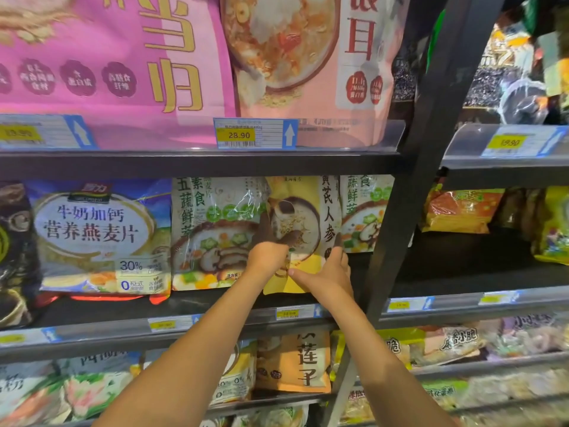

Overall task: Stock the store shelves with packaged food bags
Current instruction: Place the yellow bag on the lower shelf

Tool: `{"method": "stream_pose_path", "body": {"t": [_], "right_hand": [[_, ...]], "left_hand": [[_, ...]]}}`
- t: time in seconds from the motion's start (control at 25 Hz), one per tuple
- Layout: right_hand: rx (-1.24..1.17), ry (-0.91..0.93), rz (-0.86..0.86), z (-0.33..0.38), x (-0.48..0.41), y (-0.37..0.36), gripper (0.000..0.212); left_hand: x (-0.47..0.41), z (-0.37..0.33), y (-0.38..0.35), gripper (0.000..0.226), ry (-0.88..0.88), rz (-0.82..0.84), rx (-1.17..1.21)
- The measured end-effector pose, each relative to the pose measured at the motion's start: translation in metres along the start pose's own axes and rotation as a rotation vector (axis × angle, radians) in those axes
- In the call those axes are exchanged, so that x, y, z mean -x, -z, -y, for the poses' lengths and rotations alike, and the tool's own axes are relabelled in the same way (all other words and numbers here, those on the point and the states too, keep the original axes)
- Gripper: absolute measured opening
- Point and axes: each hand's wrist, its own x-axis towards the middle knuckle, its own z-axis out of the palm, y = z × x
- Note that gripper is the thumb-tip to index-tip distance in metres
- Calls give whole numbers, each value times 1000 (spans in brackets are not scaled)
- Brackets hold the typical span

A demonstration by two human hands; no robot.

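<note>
On the dark metal middle shelf, between two green-and-white vegetable oatmeal bags, my left hand and right hand both grip the upright yellow plastic food bag.

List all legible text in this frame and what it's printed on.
"28.90": yellow price tag on the upper shelf rail.
"牛奶加钙 营养燕麦片", "30%": blue-and-white oatmeal bag.
"人参": yellow bag held in both hands.
"莲子": orange bag on the shelf below.
Other price tags: too blurred to read.
</note>
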Motion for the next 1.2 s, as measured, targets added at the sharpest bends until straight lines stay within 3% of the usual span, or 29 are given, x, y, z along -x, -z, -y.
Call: {"method": "stream_pose_path", "body": {"t": [0.12, 0.24, 0.36, 0.52, 0.68, 0.88, 1.2], "right_hand": [[80, -42, -62, 4, -4, -6, 111], [149, -59, -81, 10, -6, -14, 105], [231, -31, -44, 17, -2, -21, 115], [330, -55, -10, 22, -6, -29, 114], [357, -109, -32, 28, -20, -29, 100], [204, -4, -224, 29, -38, -37, 143], [202, -3, -295, 33, -60, -58, 144]], "left_hand": [[-4, -8, 7, 58, -11, 87, -315], [1, 8, 23, 48, -133, -54, -599], [6, 61, 40, 49, -195, -217, -573], [0, 103, 52, 33, -173, -64, -502], [-8, 115, 56, 15, -208, -48, -422], [-10, 127, 49, 11, -272, -85, -400], [-6, 134, 43, 12, -342, -227, -431]]}}
